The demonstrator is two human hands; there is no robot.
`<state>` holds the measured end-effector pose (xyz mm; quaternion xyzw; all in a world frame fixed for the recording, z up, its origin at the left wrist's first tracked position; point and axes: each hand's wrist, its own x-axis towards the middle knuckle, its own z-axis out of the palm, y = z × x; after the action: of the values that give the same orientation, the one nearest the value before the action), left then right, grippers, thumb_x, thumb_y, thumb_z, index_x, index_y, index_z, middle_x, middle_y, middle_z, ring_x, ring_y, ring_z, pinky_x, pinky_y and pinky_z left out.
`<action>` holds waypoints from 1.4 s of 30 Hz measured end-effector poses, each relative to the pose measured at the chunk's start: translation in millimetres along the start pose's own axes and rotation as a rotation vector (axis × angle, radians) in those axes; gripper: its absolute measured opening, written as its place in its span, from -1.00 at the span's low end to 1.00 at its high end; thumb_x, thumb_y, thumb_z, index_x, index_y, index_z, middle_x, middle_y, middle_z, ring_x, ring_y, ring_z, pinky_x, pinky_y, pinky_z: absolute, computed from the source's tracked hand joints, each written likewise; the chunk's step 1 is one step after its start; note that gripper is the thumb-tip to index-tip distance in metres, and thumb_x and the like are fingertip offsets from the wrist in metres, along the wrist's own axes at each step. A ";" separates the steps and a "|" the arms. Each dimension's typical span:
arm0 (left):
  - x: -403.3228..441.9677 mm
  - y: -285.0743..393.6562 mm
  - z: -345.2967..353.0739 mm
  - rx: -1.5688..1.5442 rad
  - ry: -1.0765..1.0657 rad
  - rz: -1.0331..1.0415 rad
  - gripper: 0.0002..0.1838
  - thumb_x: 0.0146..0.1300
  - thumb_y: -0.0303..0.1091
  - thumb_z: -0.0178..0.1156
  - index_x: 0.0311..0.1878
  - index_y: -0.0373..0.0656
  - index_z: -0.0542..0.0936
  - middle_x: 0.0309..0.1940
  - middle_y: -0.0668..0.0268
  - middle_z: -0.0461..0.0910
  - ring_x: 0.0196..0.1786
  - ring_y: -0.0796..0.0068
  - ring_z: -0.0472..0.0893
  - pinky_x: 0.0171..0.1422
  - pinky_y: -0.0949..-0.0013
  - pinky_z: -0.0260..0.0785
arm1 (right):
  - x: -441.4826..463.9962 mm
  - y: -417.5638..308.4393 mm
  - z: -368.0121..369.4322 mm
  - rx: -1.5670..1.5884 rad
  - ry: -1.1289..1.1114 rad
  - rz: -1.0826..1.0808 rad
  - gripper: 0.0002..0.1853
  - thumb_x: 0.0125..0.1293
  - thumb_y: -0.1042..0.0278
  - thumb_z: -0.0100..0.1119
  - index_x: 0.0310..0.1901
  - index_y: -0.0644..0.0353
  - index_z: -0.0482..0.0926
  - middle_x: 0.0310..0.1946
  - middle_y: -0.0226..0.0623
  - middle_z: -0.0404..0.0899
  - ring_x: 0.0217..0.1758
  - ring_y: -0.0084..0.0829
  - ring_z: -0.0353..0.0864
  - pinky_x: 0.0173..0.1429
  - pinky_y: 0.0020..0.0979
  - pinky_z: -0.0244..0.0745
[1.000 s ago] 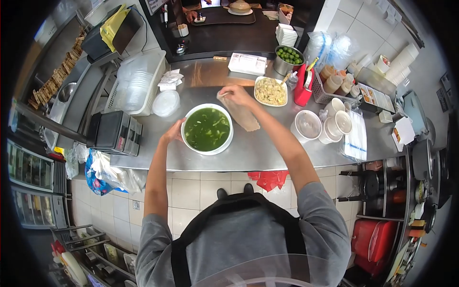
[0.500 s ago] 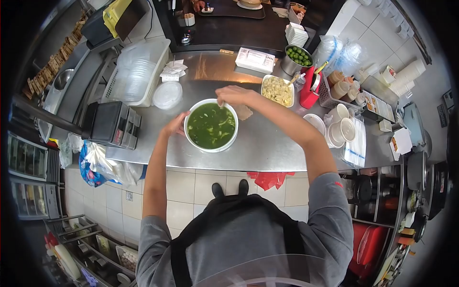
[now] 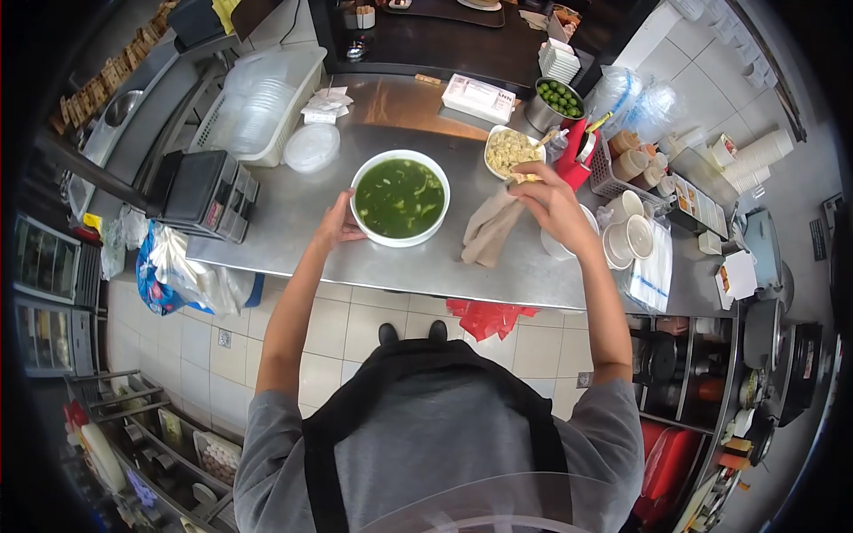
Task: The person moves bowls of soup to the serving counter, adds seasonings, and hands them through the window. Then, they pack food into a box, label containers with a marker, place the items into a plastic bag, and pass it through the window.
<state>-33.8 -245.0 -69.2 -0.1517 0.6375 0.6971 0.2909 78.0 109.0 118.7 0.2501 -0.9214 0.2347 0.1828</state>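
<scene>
A white bowl of green soup (image 3: 400, 197) stands on the steel counter (image 3: 409, 266). My left hand (image 3: 338, 222) rests against the bowl's left side, fingers partly spread at its rim. To the right of the bowl, my right hand (image 3: 553, 202) pinches the top of a beige cloth (image 3: 492, 227), which hangs down over the counter. Just beyond that hand is a white square bowl of pale chopped food (image 3: 511, 153), with a utensil handle on its right edge.
White paper cups (image 3: 629, 235) and a red holder (image 3: 576, 158) stand at the right. Behind are a pot of green limes (image 3: 555, 99) and a white box (image 3: 478, 99). Left are a round lidded container (image 3: 311, 147), a basket of lids (image 3: 259, 107) and black drawers (image 3: 206, 195).
My right hand has moved from the soup bowl's rim to the right, and the cloth has come with it. My left hand is still at the bowl. The view has shifted slightly.
</scene>
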 end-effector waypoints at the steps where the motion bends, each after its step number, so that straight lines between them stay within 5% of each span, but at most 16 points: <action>1: -7.6 -3.6 7.5 -0.044 0.004 0.010 -0.21 0.06 0.28 -0.04 0.06 -0.33 0.40 -0.26 -0.08 0.55 -0.20 0.13 0.61 -0.13 0.21 0.54 | -5.6 -9.1 -7.4 -0.053 0.007 0.036 -0.83 0.05 0.58 0.11 -0.28 0.19 0.58 -0.31 -0.24 0.52 -0.23 -0.20 0.54 -0.16 -0.30 0.44; 9: -18.6 -40.9 62.8 -0.390 0.065 0.078 -0.23 0.14 0.19 -0.06 0.16 -0.36 0.26 -0.09 -0.14 0.46 -0.09 0.02 0.56 -0.04 0.16 0.51 | -24.0 -19.5 -17.3 -0.188 0.097 0.242 -0.81 -0.01 0.65 0.07 -0.32 0.24 0.56 -0.36 -0.21 0.44 -0.31 -0.16 0.53 -0.23 -0.22 0.43; 17: -17.9 -49.6 124.2 -0.643 0.190 0.152 -0.21 0.16 0.19 -0.08 0.20 -0.37 0.16 0.00 -0.19 0.36 -0.03 -0.06 0.51 -0.02 0.15 0.49 | -17.4 43.0 82.3 0.329 0.165 0.226 -0.87 -0.01 0.70 0.11 -0.37 0.35 0.53 -0.36 -0.21 0.48 -0.33 -0.29 0.57 -0.22 -0.38 0.50; 25: 10.7 -38.4 145.3 -0.746 0.256 0.173 -0.25 0.15 0.14 -0.03 0.15 -0.38 0.16 -0.03 -0.16 0.38 -0.18 -0.01 0.57 -0.15 0.19 0.52 | 22.8 63.0 190.6 0.656 0.466 0.529 -0.84 -0.01 0.71 0.13 -0.35 0.30 0.52 -0.44 -0.30 0.57 -0.38 -0.53 0.57 -0.28 -0.53 0.49; 28: 26.1 -28.9 133.8 -0.712 0.220 0.187 -0.24 0.14 0.15 -0.02 0.14 -0.38 0.15 -0.03 -0.15 0.38 -0.25 0.01 0.59 -0.20 0.20 0.53 | 26.3 74.3 191.3 0.836 0.337 0.591 -0.83 -0.03 0.72 0.16 -0.36 0.29 0.54 -0.42 -0.34 0.59 -0.36 -0.56 0.57 -0.22 -0.54 0.47; 33: 46.2 5.6 82.8 -0.579 0.158 0.152 -0.23 0.15 0.15 -0.03 0.14 -0.42 0.17 -0.07 -0.13 0.41 -0.25 0.03 0.61 -0.22 0.25 0.56 | 78.6 97.7 177.6 0.378 0.357 0.708 -0.90 0.03 0.58 0.20 -0.36 0.28 0.63 -0.42 -0.27 0.62 -0.40 -0.52 0.59 -0.26 -0.51 0.49; 39: 61.8 28.5 56.3 -0.540 0.089 0.138 -0.27 0.18 0.11 -0.06 0.13 -0.44 0.23 -0.08 -0.14 0.41 -0.16 0.05 0.58 -0.19 0.24 0.57 | 156.7 146.0 223.7 0.039 0.443 0.318 -0.86 -0.04 0.60 0.18 -0.39 0.22 0.64 -0.41 -0.21 0.58 -0.40 -0.31 0.59 -0.28 -0.40 0.49; 42: 67.9 36.2 52.7 -0.564 0.080 0.090 -0.28 0.18 0.11 -0.06 0.14 -0.41 0.23 -0.07 -0.12 0.42 -0.12 0.05 0.57 -0.16 0.22 0.56 | 168.3 149.0 220.2 0.037 0.210 0.173 -0.83 -0.09 0.60 0.19 -0.40 0.19 0.64 -0.40 -0.19 0.57 -0.37 -0.26 0.58 -0.26 -0.38 0.48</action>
<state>-100.4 -179.8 -72.3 -0.2256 0.4354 0.8525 0.1807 -187.7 44.4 -36.8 0.1470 -0.9109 0.2913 0.2526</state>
